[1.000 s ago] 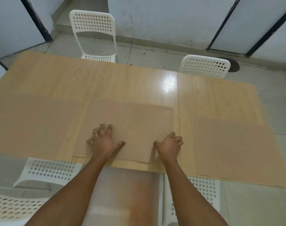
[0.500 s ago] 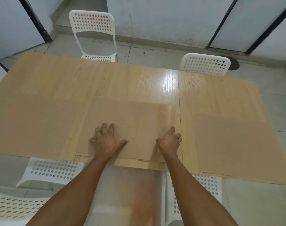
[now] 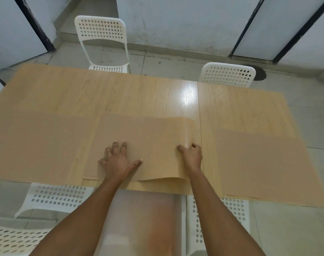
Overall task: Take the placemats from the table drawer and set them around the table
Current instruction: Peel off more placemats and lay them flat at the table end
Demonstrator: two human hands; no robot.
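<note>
At the wooden table (image 3: 139, 93) near edge, the left hand (image 3: 118, 161) presses flat, fingers spread, on the middle placemat (image 3: 148, 137); the right hand (image 3: 191, 154) pinches its lifted, curling right edge; white chairs (image 3: 102, 41) stand beyond

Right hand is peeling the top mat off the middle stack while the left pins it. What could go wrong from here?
1. The left hand presses flat on the same top placemat that the right hand lifts by its right edge; pulling further could crease it, unless the left hand lets go.
2. The middle stack lies close to the near table edge, so a tug could drag the lower mats off.
3. More than one mat may lift together.
</note>
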